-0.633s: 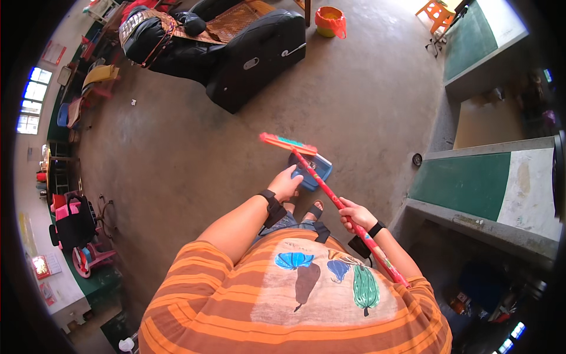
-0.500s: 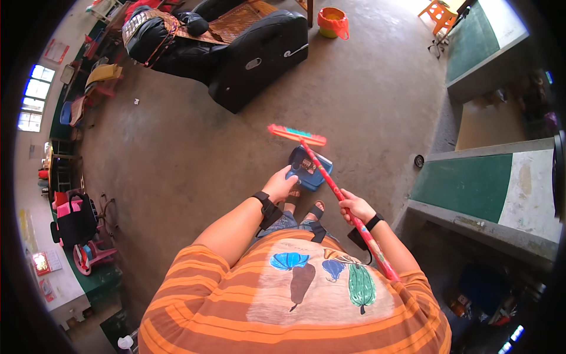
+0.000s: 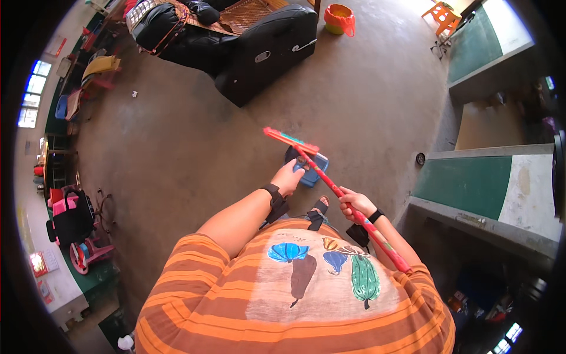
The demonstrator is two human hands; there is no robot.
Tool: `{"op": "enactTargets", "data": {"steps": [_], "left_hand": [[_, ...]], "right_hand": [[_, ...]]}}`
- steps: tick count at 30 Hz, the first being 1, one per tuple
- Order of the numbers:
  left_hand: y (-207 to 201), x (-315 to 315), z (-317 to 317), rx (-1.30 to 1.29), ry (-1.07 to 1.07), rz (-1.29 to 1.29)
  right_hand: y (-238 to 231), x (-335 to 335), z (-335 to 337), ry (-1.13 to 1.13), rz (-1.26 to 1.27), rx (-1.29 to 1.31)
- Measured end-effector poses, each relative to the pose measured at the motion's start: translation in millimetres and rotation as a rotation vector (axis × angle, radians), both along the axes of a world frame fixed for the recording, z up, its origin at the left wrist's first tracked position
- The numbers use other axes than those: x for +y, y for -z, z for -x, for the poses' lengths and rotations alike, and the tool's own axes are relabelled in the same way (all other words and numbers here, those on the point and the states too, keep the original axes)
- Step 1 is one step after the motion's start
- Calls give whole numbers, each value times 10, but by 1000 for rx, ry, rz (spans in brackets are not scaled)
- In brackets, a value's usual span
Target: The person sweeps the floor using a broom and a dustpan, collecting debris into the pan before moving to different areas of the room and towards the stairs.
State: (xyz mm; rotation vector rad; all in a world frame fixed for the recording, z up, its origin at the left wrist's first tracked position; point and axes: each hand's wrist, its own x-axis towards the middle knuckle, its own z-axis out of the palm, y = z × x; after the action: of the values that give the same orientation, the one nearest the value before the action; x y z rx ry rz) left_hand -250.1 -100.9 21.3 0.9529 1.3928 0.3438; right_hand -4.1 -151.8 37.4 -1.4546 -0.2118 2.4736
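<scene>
My left hand (image 3: 289,177) is closed around the handle of a blue dustpan (image 3: 317,172), held in front of my feet. What lies inside the pan is mostly hidden by the hand and the broom. My right hand (image 3: 357,204) grips the red patterned stick of a broom (image 3: 330,181), which slants from my right forearm up to the left. The broom's wide red head (image 3: 290,141), with some teal bristles, is beyond the dustpan, close to its far edge. Whether the head touches the pan or the floor I cannot tell.
A black recliner (image 3: 265,56) stands ahead on the concrete floor (image 3: 177,147). Past it are a yellow bin (image 3: 338,25) with a red liner and an orange stool (image 3: 443,16). A white scrap (image 3: 134,94) lies far left. A pink child's bike (image 3: 82,251) stands left; a green-and-white low wall (image 3: 466,186) runs right.
The broom head has shifted slightly left and tilted, its right end lower. My left hand and the dustpan's handle have moved a little right. One sandalled foot has gone out of sight.
</scene>
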Motion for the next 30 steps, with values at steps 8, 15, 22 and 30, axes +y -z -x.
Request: {"op": "enactTargets", "data": {"steps": [8,15,22,30], "left_hand": [[-221,213,488,47,203,24],[203,158,579,103,340,-239],[-16,237,652,43,347,-182],[-20,-107,519,87,521,-102]], "right_hand": [[-58,-10,719,104,-85,-171],[386,24,1075,260,5,-143],[-74,-315,881,305,67,19],[-55,-707,670,387,-109,-176]]}}
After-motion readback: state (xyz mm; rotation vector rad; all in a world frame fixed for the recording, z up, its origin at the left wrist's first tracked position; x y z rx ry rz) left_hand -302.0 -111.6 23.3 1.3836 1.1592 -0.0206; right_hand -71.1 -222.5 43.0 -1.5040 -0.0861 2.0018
